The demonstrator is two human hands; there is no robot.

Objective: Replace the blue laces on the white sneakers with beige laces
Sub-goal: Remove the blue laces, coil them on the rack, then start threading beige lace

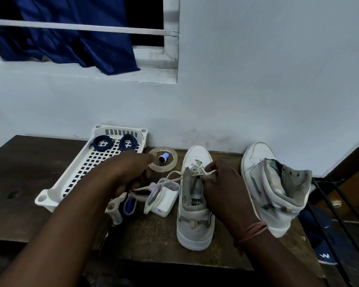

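Coiled blue laces (114, 143) sit in the white basket (56, 189); both hands, left (131, 172) and right (222, 183), pinch the beige lace (174, 174) on the near sneaker (195, 226).

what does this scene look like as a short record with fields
left hand: pulling the beige lace sideways
right hand: pinching the lace at the eyelets
near sneaker: upright, partly laced
far sneaker: no lace visible, tilted at the table's right edge
blue laces: two coils in the white basket
tape roll: flat by the wall
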